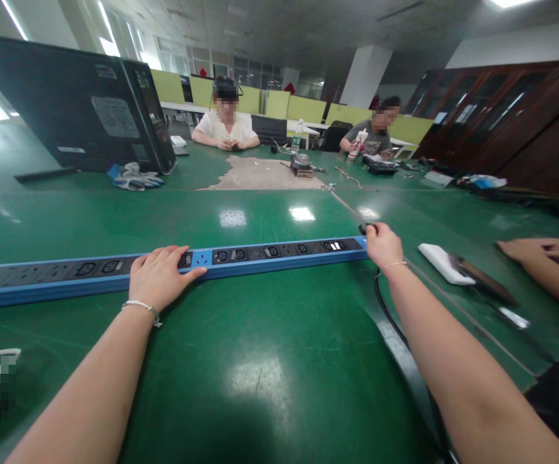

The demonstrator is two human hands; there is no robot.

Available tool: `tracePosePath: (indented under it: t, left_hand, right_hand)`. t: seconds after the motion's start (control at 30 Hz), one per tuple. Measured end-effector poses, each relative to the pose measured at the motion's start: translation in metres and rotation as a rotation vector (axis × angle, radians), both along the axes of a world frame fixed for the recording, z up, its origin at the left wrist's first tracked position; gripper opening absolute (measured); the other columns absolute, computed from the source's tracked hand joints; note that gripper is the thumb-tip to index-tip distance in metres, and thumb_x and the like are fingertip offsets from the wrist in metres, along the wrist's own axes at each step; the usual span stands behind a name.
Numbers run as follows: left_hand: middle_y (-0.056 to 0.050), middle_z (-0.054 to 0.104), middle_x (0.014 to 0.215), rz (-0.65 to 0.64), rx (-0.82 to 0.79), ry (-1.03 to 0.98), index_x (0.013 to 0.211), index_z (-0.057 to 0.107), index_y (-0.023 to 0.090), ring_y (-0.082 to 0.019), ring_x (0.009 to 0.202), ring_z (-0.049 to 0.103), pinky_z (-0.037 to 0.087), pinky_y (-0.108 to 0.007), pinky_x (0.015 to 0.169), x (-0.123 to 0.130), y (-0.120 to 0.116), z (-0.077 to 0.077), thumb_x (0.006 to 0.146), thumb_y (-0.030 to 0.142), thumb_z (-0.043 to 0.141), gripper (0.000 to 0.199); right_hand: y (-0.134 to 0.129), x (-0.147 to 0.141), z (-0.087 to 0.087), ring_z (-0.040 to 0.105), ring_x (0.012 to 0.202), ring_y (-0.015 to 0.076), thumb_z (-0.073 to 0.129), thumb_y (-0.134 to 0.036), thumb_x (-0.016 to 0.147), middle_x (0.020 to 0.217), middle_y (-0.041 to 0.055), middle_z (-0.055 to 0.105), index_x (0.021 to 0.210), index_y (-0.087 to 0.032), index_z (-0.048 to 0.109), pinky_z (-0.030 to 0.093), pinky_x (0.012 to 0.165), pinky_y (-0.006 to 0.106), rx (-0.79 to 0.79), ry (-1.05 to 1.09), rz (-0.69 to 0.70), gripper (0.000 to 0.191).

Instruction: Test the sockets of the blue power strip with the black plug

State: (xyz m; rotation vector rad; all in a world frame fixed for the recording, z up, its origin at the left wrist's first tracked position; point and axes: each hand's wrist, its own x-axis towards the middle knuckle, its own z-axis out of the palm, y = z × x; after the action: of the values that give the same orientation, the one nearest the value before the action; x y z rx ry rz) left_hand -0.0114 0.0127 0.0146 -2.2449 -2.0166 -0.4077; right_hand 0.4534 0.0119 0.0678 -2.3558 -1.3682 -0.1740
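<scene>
A long blue power strip (260,258) with a row of black sockets lies across the green table, its left end running out of view. My left hand (161,277) lies over the strip left of its middle, fingers across the top and thumb along the near side by a blue socket. At the strip's right end, my right hand (383,245) is closed around the end. A small black part (367,228) shows at its fingertips, and a black cable (386,306) hangs below that hand. Exactly what the right fingers press on is partly hidden.
A black computer case (110,116) stands at the back left, with work gloves (134,177) before it. Two people sit across the table. Another person's hands (535,250) rest at the right, near a white block (444,263). A bottle (297,134) stands at the far side.
</scene>
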Motion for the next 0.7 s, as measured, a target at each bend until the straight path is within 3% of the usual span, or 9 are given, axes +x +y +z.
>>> tracePosePath:
  t: [0.1,0.17,0.23,0.33,0.5,0.7]
  left_hand:
    - [-0.011,0.055,0.13,0.014,-0.006,0.002,0.127,0.051,0.024,-0.031,0.123,0.044,0.03,-0.047,0.1,0.001,0.0,0.001,0.076,0.07,0.037,0.07]
    - [-0.01,0.054,0.13,0.02,-0.015,-0.003,0.127,0.05,0.025,-0.03,0.123,0.044,0.03,-0.048,0.101,0.001,0.0,0.001,0.076,0.07,0.037,0.07]
    - [-0.01,0.054,0.131,0.014,-0.023,-0.009,0.127,0.05,0.025,-0.031,0.124,0.043,0.03,-0.048,0.101,0.001,0.0,0.002,0.075,0.07,0.037,0.07]
    - [-0.011,0.053,0.131,0.004,-0.027,-0.013,0.127,0.051,0.024,-0.031,0.124,0.043,0.03,-0.048,0.101,0.001,-0.001,0.003,0.076,0.07,0.037,0.071]
    - [-0.013,0.053,0.131,-0.007,-0.021,-0.027,0.127,0.051,0.022,-0.031,0.123,0.043,0.03,-0.049,0.1,0.001,-0.001,0.003,0.076,0.07,0.037,0.071]
    - [-0.011,0.054,0.13,-0.002,-0.021,-0.027,0.126,0.051,0.024,-0.031,0.123,0.043,0.03,-0.048,0.1,0.001,-0.001,0.003,0.076,0.07,0.037,0.069]
  right_hand:
    - [-0.001,-0.001,0.041,0.057,0.102,0.0269,0.033,-0.039,0.09,0.11,0.0162,0.063,0.117,-0.014,0.057,0.042,0.082,0.032,0.152,-0.037,0.043,0.044]
    - [-0.001,-0.007,0.06,0.059,0.098,0.0251,0.034,-0.039,0.09,0.107,0.0142,0.065,0.113,-0.015,0.06,0.043,0.08,0.031,0.101,-0.005,0.091,0.043]
    - [0.0,-0.019,0.064,0.06,0.095,0.0235,0.038,-0.041,0.088,0.104,0.0108,0.067,0.109,-0.017,0.064,0.044,0.077,0.029,0.01,0.013,0.156,0.041]
    - [0.002,-0.045,0.046,0.061,0.095,0.0231,0.043,-0.042,0.084,0.103,0.0078,0.068,0.1,-0.02,0.068,0.044,0.077,0.028,-0.126,-0.022,0.251,0.037]
    - [0.007,-0.077,0.009,0.062,0.097,0.0243,0.041,-0.042,0.084,0.103,0.0106,0.069,0.096,-0.019,0.069,0.044,0.081,0.029,-0.249,-0.064,0.267,0.038]
    - [0.012,-0.087,-0.005,0.062,0.098,0.0226,0.037,-0.037,0.087,0.104,0.0107,0.068,0.105,-0.018,0.064,0.044,0.082,0.028,-0.288,-0.005,0.262,0.038]
